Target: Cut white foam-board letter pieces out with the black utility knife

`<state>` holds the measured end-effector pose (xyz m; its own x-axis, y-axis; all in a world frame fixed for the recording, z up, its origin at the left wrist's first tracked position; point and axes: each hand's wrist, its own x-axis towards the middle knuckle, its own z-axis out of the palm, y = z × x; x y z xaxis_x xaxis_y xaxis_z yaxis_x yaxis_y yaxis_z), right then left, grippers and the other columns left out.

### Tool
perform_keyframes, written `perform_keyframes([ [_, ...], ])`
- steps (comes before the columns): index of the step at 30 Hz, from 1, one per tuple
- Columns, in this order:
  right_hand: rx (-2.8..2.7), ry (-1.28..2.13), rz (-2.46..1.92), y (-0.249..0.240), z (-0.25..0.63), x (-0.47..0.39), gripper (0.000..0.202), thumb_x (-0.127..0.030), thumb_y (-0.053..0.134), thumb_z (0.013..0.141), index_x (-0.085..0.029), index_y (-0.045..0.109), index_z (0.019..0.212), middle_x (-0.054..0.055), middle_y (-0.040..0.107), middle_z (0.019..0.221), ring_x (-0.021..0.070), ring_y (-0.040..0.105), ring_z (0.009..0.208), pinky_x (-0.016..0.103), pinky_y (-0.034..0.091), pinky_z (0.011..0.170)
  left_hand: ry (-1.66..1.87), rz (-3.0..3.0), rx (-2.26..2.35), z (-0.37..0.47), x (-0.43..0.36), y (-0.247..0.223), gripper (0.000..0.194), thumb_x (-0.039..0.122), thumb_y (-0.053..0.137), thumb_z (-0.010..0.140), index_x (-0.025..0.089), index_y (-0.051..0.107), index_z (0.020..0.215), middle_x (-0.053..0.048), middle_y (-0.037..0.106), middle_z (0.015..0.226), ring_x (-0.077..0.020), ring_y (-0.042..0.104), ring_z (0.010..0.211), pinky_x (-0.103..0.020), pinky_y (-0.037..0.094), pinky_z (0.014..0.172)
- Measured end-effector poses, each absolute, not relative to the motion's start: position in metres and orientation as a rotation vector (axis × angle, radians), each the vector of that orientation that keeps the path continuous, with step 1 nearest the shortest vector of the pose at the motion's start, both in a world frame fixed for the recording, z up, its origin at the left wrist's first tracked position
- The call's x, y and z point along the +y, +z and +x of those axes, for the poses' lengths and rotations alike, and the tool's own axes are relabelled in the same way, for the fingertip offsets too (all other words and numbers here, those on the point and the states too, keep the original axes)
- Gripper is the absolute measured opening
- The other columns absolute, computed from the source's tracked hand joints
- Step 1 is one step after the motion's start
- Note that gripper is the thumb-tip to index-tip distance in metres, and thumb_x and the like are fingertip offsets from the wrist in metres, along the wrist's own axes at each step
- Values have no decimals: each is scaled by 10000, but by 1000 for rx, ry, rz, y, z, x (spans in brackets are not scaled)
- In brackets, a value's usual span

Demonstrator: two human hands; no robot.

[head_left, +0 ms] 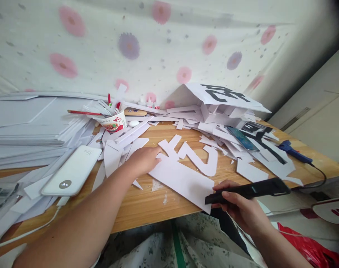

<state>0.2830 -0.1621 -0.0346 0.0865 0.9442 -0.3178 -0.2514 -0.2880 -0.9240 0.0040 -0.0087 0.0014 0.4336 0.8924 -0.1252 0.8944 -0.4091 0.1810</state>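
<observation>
1. Bare left forearm (108, 208) sits nearest the camera, beside pale leaf-printed fabric (147, 247) below the bench's front edge.
2. At its end, the left hand (144, 160) lies at the far-left end of a flat, white, roughly rectangular board (183, 178); its fingers are bunched together, the tips at the board's edge, but whether they pinch it I cannot tell.
3. Right-hand fingers close around a slim, black, smooth tool (253, 189), the thumb laid along its side; this right hand (242, 210) is at the board's near-right corner, the tool's end overlapping that corner.
4. Underneath, the board rests on a wood-grained, yellow-brown bench (141, 214), its near-right corner at the front edge.
5. Just beyond the board are a forked white cut-out (171, 147) and a hooked, angular-and-curved white cut-out (210, 163), both flat and matte.
6. Left of the forearm, a glossy white rounded power bank (77, 167) lies by a printed paper tub (115, 124) full of sticks.
</observation>
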Motion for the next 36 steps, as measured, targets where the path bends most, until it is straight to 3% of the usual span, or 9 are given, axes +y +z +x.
perform_keyframes([
  [5, -943, 1589, -1298, -31, 268, -161, 362, -424, 805, 638, -137, 712, 839, 56, 659, 570, 90, 514, 455, 140, 299, 366, 92, 2500, 1425, 2, 0, -16, 423, 232, 462, 881, 244, 551, 1295, -38, 589, 1346, -220, 538, 1217, -348, 413, 1009],
  [11, -1192, 1303, -1228, -23, 258, -107, 277, -382, 777, 730, -188, 688, 906, 26, 676, 707, 126, 610, 550, 191, 427, 437, 100, 2619, 1226, -3, 10, -21, 491, 340, 619, 847, 257, 552, 1326, -20, 465, 1478, -232, 409, 1339, -341, 282, 1118],
  [16, -1528, 1120, -1144, -28, 221, -47, 212, -330, 693, 798, -219, 667, 977, -10, 649, 679, 137, 609, 581, 252, 489, 538, 25, 2662, 1189, -4, 12, -20, 469, 387, 643, 833, 252, 598, 1280, -38, 452, 1488, -262, 405, 1347, -363, 287, 1105],
  [25, -1801, 828, -1190, -46, 203, -23, 161, -307, 628, 819, -225, 672, 950, 25, 713, 862, 184, 659, 765, 335, 518, 730, -23, 2542, 1206, -4, 11, -21, 480, 395, 682, 815, 285, 591, 1273, 0, 451, 1488, -288, 314, 1414, -389, 299, 1111],
  [36, -1891, 804, -1205, -48, 204, -22, 193, -311, 628, 842, -231, 675, 1012, 21, 714, 867, 174, 653, 754, 307, 518, 708, -63, 2543, 1215, -3, 10, -18, 587, 429, 714, 791, 267, 546, 1330, -10, 421, 1507, -272, 320, 1414, -359, 287, 1119],
])
